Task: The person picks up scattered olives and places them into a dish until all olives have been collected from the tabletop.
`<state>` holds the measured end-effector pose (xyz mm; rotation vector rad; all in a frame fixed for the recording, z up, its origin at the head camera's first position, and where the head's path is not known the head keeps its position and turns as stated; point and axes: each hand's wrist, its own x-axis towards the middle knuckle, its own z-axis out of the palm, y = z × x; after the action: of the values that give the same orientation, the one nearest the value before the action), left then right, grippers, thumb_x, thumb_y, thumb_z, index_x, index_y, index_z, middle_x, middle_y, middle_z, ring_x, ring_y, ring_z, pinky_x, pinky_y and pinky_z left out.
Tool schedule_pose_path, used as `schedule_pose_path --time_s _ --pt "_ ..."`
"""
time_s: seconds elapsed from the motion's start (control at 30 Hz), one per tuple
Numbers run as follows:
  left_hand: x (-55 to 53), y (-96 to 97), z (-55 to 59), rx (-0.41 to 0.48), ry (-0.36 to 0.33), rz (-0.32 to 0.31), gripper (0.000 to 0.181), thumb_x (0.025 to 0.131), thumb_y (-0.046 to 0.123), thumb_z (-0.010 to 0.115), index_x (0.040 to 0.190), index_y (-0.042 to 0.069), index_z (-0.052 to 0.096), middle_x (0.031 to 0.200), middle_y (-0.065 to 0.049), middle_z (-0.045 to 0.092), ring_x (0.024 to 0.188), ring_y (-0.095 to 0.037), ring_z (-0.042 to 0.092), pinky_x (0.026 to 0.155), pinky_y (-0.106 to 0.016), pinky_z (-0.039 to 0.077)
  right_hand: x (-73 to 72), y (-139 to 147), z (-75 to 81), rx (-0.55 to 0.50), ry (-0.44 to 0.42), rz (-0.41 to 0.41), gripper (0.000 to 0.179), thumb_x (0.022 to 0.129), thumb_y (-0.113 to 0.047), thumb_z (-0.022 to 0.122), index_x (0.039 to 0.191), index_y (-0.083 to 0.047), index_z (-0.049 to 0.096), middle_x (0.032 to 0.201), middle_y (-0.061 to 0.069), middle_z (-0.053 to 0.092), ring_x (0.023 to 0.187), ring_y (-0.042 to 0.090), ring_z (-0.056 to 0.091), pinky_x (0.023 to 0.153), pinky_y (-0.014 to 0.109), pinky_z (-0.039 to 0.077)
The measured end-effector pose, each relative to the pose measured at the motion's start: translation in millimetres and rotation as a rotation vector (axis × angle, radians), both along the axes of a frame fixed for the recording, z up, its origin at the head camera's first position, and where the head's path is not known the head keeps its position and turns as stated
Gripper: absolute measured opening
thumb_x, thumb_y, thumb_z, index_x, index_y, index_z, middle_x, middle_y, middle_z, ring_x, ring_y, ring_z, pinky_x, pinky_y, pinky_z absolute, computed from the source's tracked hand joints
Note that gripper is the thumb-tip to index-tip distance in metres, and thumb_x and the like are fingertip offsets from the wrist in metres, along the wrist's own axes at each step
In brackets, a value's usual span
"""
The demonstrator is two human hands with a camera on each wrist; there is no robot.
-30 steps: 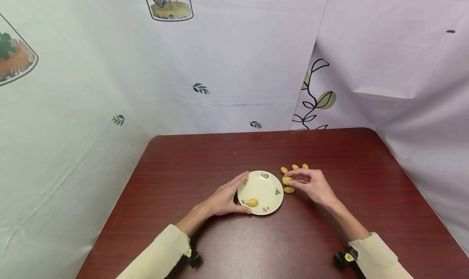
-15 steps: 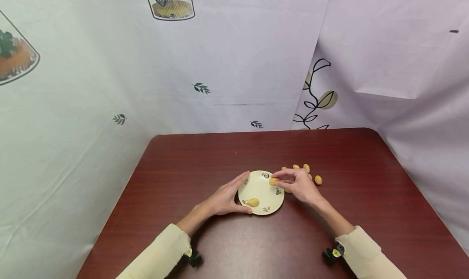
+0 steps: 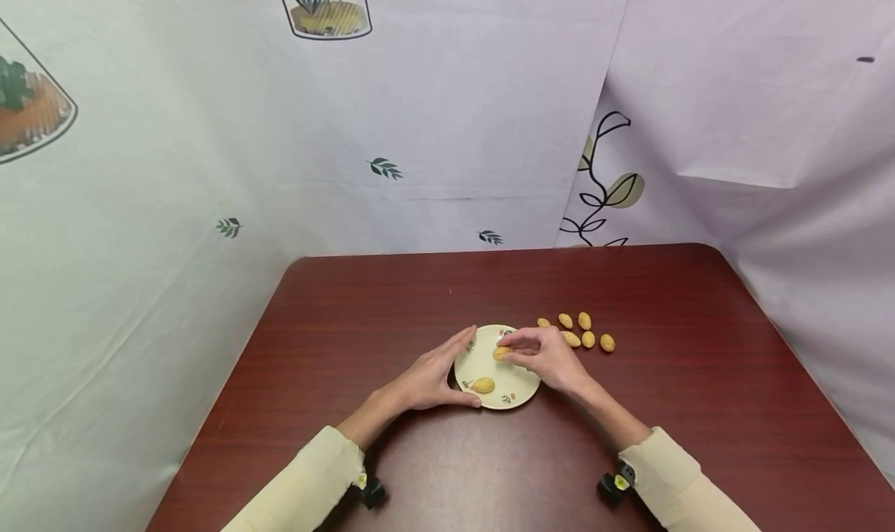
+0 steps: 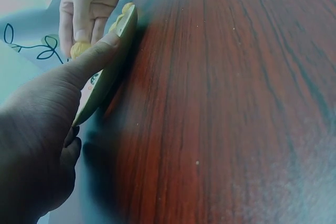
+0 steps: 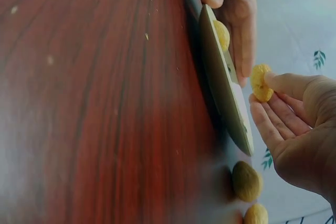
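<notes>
Much of the small plate (image 3: pixel 520 384) is lying hidden under the two hands, and in both wrist views it is showing only edge-on, so its printed face cannot be read there. The right hand (image 3: pixel 548 359) is hovering over the plate's middle, its thumb and fingertips pinching a yellow nut (image 3: pixel 501 352) just above the dish; whether the nut is touching the surface is hard to tell from the head view, though the right wrist view is showing it held clear of the plate's face (image 5: pixel 261 82). The remaining fingers of that hand are lying loosely curved beneath it. The left hand (image 3: pixel 428 378) is resting against the plate's left rim, fingers fairly straight along the far edge and thumb pressing the near edge, bracing the dish rather than closing round it; the left wrist view is showing the thumb (image 4: pixel 97 56) lying on the rim. A second nut (image 3: pixel 482 384) is lying on the plate near the left thumb. To the right of the plate, on the dark red table (image 3: pixel 699 377), five loose nuts (image 3: pixel 586 330) are sitting in a small cluster, the nearest partly covered by the right hand's knuckles. Both cream sleeves (image 3: pixel 308 481) are running off the bottom edge, each with a black wrist camera mount partly tucked under the cuff. Patterned fabric sheets (image 3: pixel 210 167) are hanging behind and beside the table.
</notes>
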<state>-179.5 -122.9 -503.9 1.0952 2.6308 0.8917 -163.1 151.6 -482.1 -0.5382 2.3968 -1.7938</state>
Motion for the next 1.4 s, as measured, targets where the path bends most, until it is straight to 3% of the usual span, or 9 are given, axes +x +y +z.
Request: schedule_pose_path --time_s 0.37,0.8,1.2,1.4 --pt "-0.9 0.1 -1.1 -0.01 -0.002 0.001 0.123 0.082 0.054 0.09 0.171 0.01 0.019 0.176 -0.009 0.023 0.157 -0.022 0.03 0.121 -0.05 0.036 0.9 -19 -6.2 0.026 0.054 0.024 0.018 0.092 -0.002 0.082 0.109 0.002 0.08 0.103 0.013 0.08 0.096 0.024 0.078 0.081 0.024 0.06" --pt "0.3 0.7 1.5 -0.026 -0.024 0.007 0.124 0.082 0.052 0.091 0.171 0.01 0.017 0.176 -0.007 0.021 0.158 -0.023 0.029 0.122 -0.05 0.034 4.9 -31 -10.4 -0.027 0.015 0.054 0.02 0.091 0.0 0.082 0.108 0.009 0.078 0.102 0.022 0.078 0.094 0.036 0.078 0.077 0.024 0.06" --pt "-0.3 1.1 -0.7 -0.023 -0.015 0.004 0.124 0.082 0.053 0.091 0.171 0.01 0.017 0.176 -0.01 0.022 0.158 -0.023 0.03 0.122 -0.051 0.035 5.0 -35 -17.2 -0.011 0.038 0.052 0.015 0.091 0.0 0.082 0.105 0.006 0.08 0.098 0.017 0.08 0.09 0.021 0.078 0.075 0.023 0.06" --pt "-0.3 1.2 -0.2 -0.019 -0.012 0.004 0.124 0.081 0.051 0.092 0.171 0.009 0.017 0.176 -0.01 0.022 0.157 -0.024 0.03 0.122 -0.05 0.035 4.2 -37 -18.1 -0.001 0.031 0.046 0.014 0.091 0.0 0.082 0.104 0.004 0.08 0.098 0.015 0.08 0.089 0.02 0.078 0.075 0.024 0.061"
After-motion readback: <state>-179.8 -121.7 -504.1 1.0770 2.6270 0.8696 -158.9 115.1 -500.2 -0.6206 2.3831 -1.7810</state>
